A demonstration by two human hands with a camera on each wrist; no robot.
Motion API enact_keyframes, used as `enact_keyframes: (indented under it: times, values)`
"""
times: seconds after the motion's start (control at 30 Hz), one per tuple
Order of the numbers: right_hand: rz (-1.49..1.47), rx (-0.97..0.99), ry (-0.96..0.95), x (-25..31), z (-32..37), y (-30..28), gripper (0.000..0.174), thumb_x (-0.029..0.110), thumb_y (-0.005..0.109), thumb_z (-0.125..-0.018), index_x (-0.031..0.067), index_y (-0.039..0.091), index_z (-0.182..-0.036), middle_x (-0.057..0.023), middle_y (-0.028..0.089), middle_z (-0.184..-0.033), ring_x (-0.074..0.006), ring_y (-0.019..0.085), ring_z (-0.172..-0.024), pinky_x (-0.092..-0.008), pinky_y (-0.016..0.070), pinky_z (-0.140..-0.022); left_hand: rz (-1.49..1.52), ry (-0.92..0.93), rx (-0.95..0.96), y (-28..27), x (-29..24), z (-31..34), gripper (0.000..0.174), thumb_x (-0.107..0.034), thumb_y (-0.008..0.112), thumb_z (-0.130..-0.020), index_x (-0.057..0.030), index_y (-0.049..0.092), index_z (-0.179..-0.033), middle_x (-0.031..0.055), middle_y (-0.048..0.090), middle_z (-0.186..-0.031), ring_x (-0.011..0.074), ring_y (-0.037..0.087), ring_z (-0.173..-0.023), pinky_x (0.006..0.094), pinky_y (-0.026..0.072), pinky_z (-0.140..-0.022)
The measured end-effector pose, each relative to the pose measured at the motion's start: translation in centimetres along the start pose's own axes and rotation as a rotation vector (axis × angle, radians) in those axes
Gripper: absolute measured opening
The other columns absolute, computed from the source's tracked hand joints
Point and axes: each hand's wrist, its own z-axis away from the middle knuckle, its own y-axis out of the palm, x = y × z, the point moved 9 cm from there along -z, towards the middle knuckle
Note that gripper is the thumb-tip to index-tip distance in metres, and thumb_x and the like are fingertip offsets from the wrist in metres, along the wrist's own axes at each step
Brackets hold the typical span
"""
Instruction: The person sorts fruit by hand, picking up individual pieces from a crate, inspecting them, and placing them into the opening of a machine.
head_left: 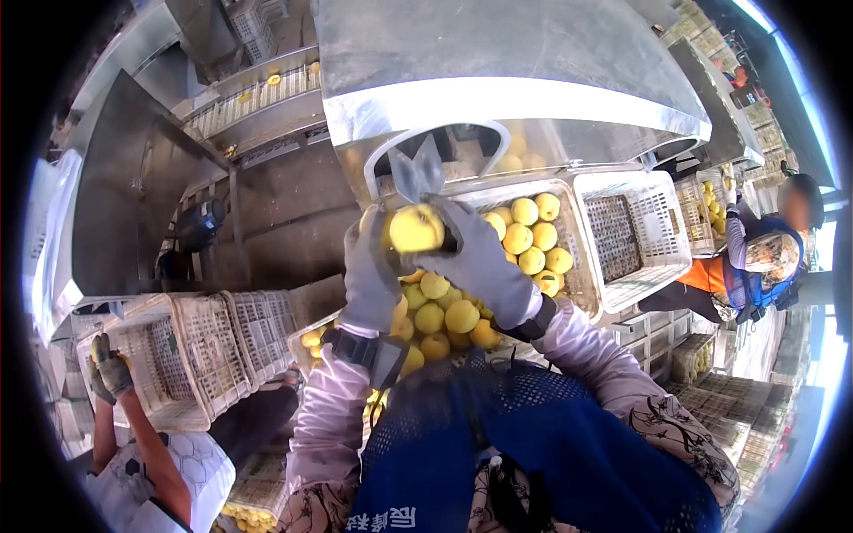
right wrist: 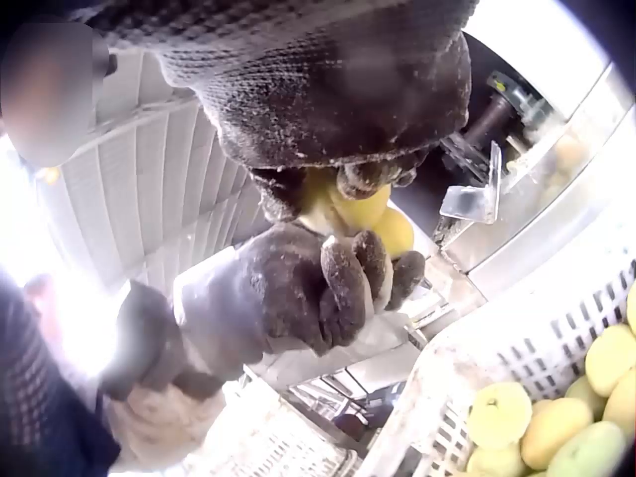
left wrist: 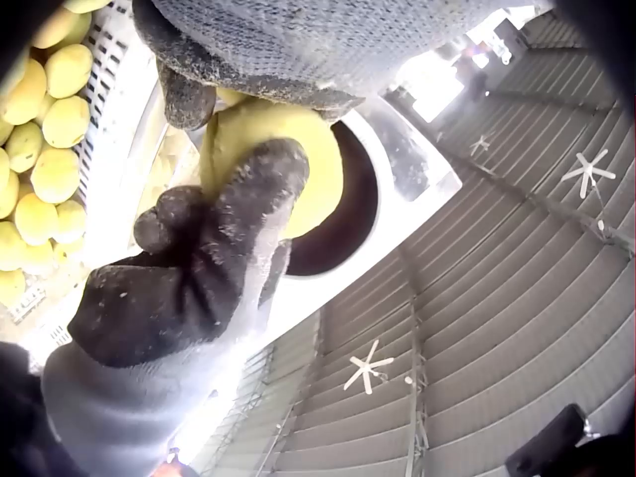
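A yellow peach [head_left: 416, 228] is held between both gloved hands, in front of the machine's oval opening. My left hand [head_left: 370, 271] grips it from the left, with the thumb laid along the yellow peach [left wrist: 323, 179] in the left wrist view. From the right, my right hand [head_left: 484, 266] curls its fingers over the fruit; in the right wrist view these fingers partly hide the yellow peach [right wrist: 343, 207]. Just beyond the hands, a pointed metal blade [head_left: 421, 169] stands at the opening. Below them lie many loose yellow peaches [head_left: 434, 317].
A white crate [head_left: 577, 249] of peaches stands to the right, beside another white crate [head_left: 671, 213]. The steel machine housing [head_left: 506, 53] rises ahead. At lower left, a person's gloved hand [head_left: 110, 369] is at stacked crates [head_left: 213, 355]. Another person [head_left: 764, 249] is at far right.
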Motion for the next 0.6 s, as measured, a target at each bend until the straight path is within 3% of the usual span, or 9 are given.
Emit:
enact_keyframes:
  times: [0.07,0.1,0.17,0.2,0.27,0.3,0.4,0.53,0.6]
  values:
    - [0.017,-0.121,0.096,-1.6,-2.6,-0.9,0.078,0.034,0.087,-0.078,0.0018,0.053,-0.14,-0.0274,0.057,-0.134,-0.0429,0.059,-0.123,-0.0469,0.0519,-0.1,-0.033,-0.063,0.046,-1.2,0.6,-0.2,0.058,0.0,0.057,-0.101,-0.0048,0.038,-0.155,0.019,0.042,-0.143,0.0188,0.07,-0.088,0.0262,0.0638,-0.072]
    - [0.047,-0.196,0.062,-3.8,-3.9,-0.6,0.074,0.035,0.085,-0.079,0.0,0.054,-0.137,-0.0278,0.058,-0.133,-0.0452,0.06,-0.119,-0.0488,0.0518,-0.098,-0.248,0.171,0.03,-2.1,0.2,0.9,0.056,-0.001,0.055,-0.102,-0.0069,0.04,-0.155,0.0186,0.042,-0.141,0.0199,0.071,-0.088,0.0262,0.0635,-0.07]
    - [0.101,-0.216,0.089,-5.4,-5.9,0.1,0.07,0.037,0.082,-0.082,-0.0007,0.055,-0.134,-0.0282,0.059,-0.13,-0.0473,0.06,-0.117,-0.0508,0.0517,-0.097,0.224,-0.353,-0.071,-4.2,3.4,0.9,0.054,-0.006,0.056,-0.103,-0.0062,0.039,-0.154,0.0166,0.047,-0.136,0.0205,0.07,-0.09,0.0282,0.0629,-0.067]
    - [0.099,-0.221,0.092,-5.8,-6.8,0.3,0.07,0.037,0.082,-0.082,-0.0007,0.055,-0.134,-0.0282,0.059,-0.13,-0.0473,0.06,-0.117,-0.0508,0.0517,-0.097,0.219,-0.354,-0.068,-6.2,5.5,1.4,0.054,-0.006,0.056,-0.103,-0.0062,0.039,-0.154,0.0166,0.047,-0.136,0.0205,0.07,-0.09,0.0282,0.0629,-0.067]
    - [0.175,-0.206,0.149,-6.5,-8.4,0.6,0.066,0.039,0.08,-0.084,0.0008,0.056,-0.133,-0.0278,0.059,-0.128,-0.0466,0.061,-0.117,-0.0511,0.0525,-0.097,-0.807,0.435,0.038,-8.5,5.4,3.8,0.048,-0.026,0.057,-0.107,-0.0055,0.044,-0.148,0.0123,0.056,-0.124,0.0185,0.07,-0.086,0.0301,0.0614,-0.063]
    - [0.175,-0.207,0.15,-6.6,-9.3,0.9,0.066,0.039,0.08,-0.084,0.0008,0.056,-0.133,-0.0278,0.059,-0.128,-0.0466,0.061,-0.117,-0.0511,0.0525,-0.097,-0.808,0.435,0.039,-8.5,5.3,4.8,0.048,-0.026,0.057,-0.107,-0.0055,0.044,-0.148,0.0123,0.056,-0.124,0.0185,0.07,-0.086,0.0301,0.0614,-0.063]
    - [0.314,-0.486,-0.101,-4.0,-10.1,-0.8,0.061,0.041,0.08,-0.085,0.0008,0.063,-0.127,-0.0251,0.063,-0.124,-0.0409,0.065,-0.113,-0.0458,0.0548,-0.096,0.005,-0.309,-0.154,-8.7,6.8,6.8,0.051,-0.049,0.047,-0.109,-0.0077,0.051,-0.139,0.0082,0.066,-0.116,0.0147,0.068,-0.081,0.0288,0.0581,-0.065]
    - [0.121,-0.073,0.307,-2.6,-11.4,-3.3,0.044,0.037,0.086,-0.083,-0.0042,0.075,-0.096,-0.0209,0.07,-0.11,-0.0297,0.073,-0.089,-0.0376,0.0585,-0.077,0.067,-0.296,0.005,-5.8,5.1,6.5,0.051,-0.052,0.044,-0.109,-0.0083,0.057,-0.134,0.0053,0.07,-0.104,0.0141,0.066,-0.077,0.0295,0.0558,-0.064]
    - [-0.058,-0.083,0.203,-0.4,-7.7,-3.1,0.065,0.029,0.091,-0.078,-0.005,0.063,-0.125,-0.0184,0.065,-0.13,-0.0294,0.072,-0.086,-0.0383,0.0575,-0.072,0.156,-0.389,0.024,-3.2,2.5,6.3,0.065,-0.066,0.042,-0.104,-0.0084,0.061,-0.126,0.0075,0.071,-0.104,0.0151,0.067,-0.074,0.0291,0.0546,-0.062]
